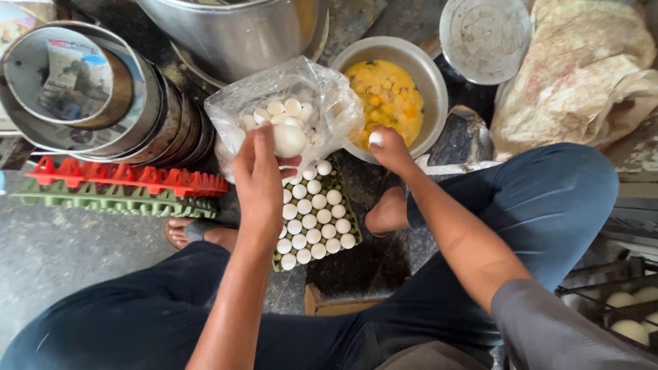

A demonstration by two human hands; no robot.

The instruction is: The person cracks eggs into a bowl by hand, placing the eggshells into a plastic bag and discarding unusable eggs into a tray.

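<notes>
Eggs, tray and bowl on the floor between the person's knees

The egg tray (317, 219) lies on the floor (62, 253); behind it sits the bag of eggshells (288, 113), right of that the bowl of cracked eggs (392, 92). The left hand (259, 179) holds an egg (288, 140) over the bag; the right hand (392, 151) holds another at the bowl's rim. Stacked empty trays (116, 186) lie left.

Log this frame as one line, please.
left hand: holds white egg | right hand: holds egg at bowl of cracked eggs | egg tray: between feet

White eggs (312, 219), yellow beaten egg (387, 96), red tray (123, 177), green tray (110, 200), dark blue trousers (548, 199).
</notes>
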